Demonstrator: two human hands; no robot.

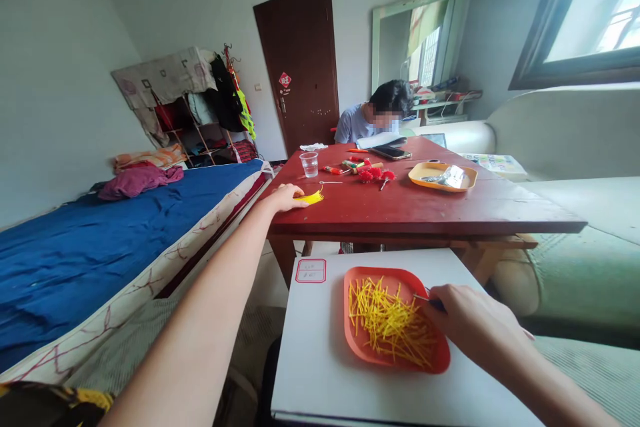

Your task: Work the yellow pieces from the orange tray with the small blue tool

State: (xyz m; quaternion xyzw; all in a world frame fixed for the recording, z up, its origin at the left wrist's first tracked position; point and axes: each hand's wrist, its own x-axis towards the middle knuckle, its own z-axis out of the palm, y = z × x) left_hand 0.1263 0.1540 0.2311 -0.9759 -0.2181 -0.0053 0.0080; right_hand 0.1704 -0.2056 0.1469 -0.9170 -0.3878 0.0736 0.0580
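Your left hand [286, 198] is way out on the red desk [425, 210], fingers pinched on a yellow tassel [313, 198]. Your right hand [467, 323] grips a thin metal tool [423, 297] over the orange tray [359, 350] of yellow strands [390, 323].

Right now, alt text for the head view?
The left hand grips a yellow bundle on the red table, while the right hand holds a thin tool over an orange tray of yellow strips on a white board. A person sits at the table's far end.
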